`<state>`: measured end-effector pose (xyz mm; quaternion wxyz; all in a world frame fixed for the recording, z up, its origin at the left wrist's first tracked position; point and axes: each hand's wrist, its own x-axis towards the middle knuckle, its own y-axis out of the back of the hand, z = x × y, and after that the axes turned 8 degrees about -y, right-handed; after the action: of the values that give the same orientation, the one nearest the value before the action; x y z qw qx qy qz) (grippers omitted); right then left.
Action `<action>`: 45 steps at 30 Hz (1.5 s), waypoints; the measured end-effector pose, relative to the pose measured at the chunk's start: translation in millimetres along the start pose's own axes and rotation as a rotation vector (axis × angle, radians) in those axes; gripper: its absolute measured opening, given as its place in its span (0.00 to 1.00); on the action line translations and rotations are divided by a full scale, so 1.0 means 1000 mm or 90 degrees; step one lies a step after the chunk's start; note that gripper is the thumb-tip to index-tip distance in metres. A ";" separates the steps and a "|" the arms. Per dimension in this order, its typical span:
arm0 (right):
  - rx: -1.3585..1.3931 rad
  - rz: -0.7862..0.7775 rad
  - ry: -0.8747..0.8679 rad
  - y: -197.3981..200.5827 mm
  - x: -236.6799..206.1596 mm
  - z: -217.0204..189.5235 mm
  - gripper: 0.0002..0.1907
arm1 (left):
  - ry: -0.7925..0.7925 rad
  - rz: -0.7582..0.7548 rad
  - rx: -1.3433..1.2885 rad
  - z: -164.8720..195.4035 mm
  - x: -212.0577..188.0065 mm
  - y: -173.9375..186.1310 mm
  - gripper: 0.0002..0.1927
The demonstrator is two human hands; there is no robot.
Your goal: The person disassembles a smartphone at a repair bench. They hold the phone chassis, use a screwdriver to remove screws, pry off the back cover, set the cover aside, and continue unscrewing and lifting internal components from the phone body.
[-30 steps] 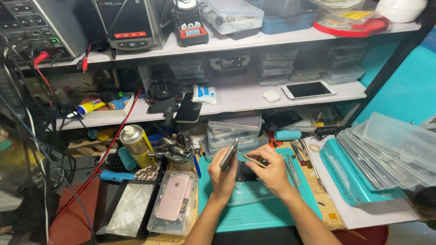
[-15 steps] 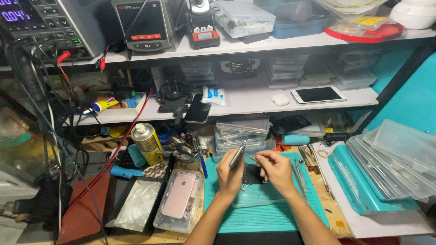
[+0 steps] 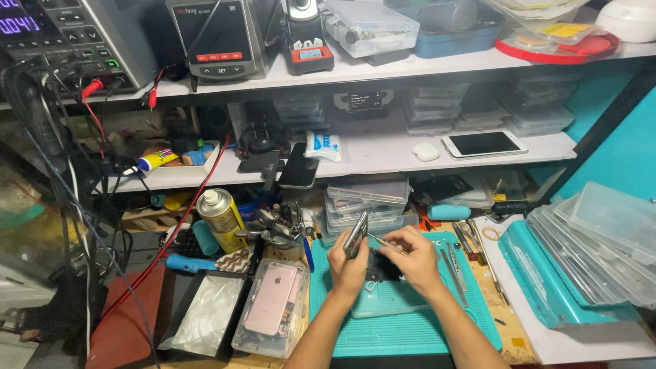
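- Across the last second the whole view has tipped down and slid a little: the upper shelf (image 3: pixel 410 68) with its meters now sits nearer the top edge, and more of the teal mat (image 3: pixel 437 328) on the counter (image 3: pixel 519 321) shows. We read that as the head shifting, not the work moving.
- The lower shelf (image 3: pixel 383 154) carries the same white-framed phone (image 3: pixel 484 143) at 2 o'clock from the hands; nothing there has moved.
- The clear tray holding the pink phone (image 3: pixel 272 299) lies unchanged at 9 o'clock from the hands, with the yellow spray can (image 3: pixel 220 220) beyond it at 10 o'clock.
- Our left hand (image 3: pixel 350 263) holds the thin phone part (image 3: pixel 356 234) as before, fingers closed around its lower end, the part standing nearly upright and tilted slightly towards 1 o'clock above the mat.
- Our right hand (image 3: pixel 411 263) has stayed just beside the left, fingers pinched shut on the slim metal tool (image 3: pixel 384 242), whose tip reaches towards the part at 10 o'clock; whether they touch we cannot tell.
- We judge that the work on the part continues in place, with no new step begun.
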<state>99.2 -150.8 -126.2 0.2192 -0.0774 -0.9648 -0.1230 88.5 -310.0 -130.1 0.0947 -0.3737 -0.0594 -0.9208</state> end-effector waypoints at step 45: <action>0.076 -0.025 -0.030 0.149 -0.045 0.026 0.12 | -0.036 0.015 0.027 0.078 -0.061 -0.128 0.09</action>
<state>158.9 -5.4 -138.6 0.1982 -0.0478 -0.9766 -0.0680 156.0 -163.0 -122.7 0.1115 -0.3979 -0.0770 -0.9074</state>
